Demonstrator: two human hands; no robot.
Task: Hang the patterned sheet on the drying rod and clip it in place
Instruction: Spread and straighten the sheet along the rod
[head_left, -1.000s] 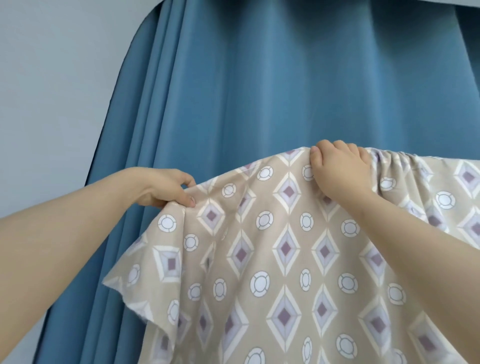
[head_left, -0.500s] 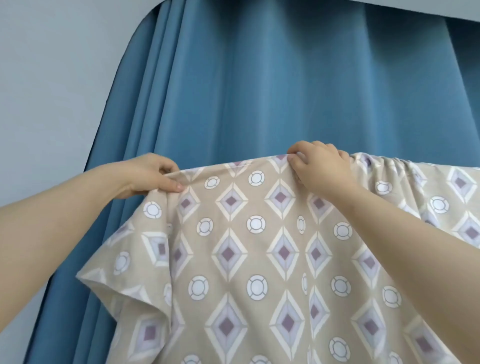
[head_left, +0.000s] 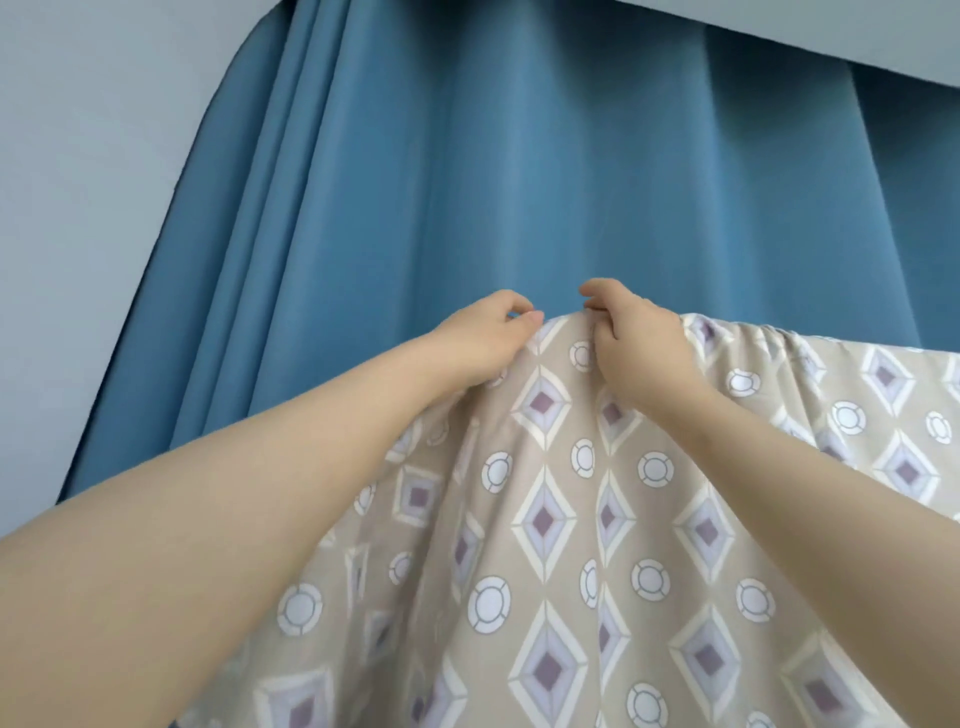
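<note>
L hand (head_left: 485, 340) & R hand (head_left: 636, 348) both pinch sheet (head_left: 545, 519) top edge, close together.

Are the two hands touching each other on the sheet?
Apart. The head view shows blue curtain between the left hand and the right hand, each gripping the patterned sheet.

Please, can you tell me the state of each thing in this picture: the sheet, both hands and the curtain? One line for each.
patterned sheet: hangs down from its raised top edge, gathered in small folds at the right; no clip visible.
left hand: pinches the sheet's top edge.
right hand: fingers curled, grips the top edge close beside the left hand.
blue curtain: hangs in folds behind the sheet.
drying rod: not visible.
</note>
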